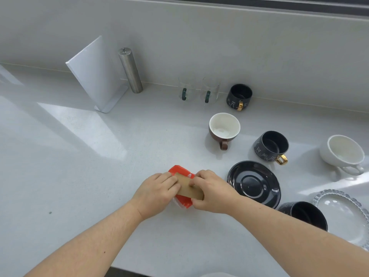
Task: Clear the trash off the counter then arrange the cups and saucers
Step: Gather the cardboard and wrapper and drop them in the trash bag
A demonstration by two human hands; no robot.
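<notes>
A red plastic wrapper (179, 170) lies near the counter's front edge with a brown cardboard piece (188, 187) on top of it. My left hand (157, 191) grips the left side of both. My right hand (211, 191) pinches the cardboard's right end. To the right sits a black saucer (254, 183). A black cup (304, 214) stands partly behind my right forearm, beside a clear glass saucer (339, 208). Farther back are a brown cup (224, 128), a black cup with a gold handle (272, 146), a white cup (344, 152) and another black cup (239, 96).
Two clear glass mugs with green handles (186, 90) (210, 92) stand by the back wall. A white board in a metal stand (95, 76) and a steel cylinder (130, 70) stand at the back left. The pale counter (69, 166) stretches to the left.
</notes>
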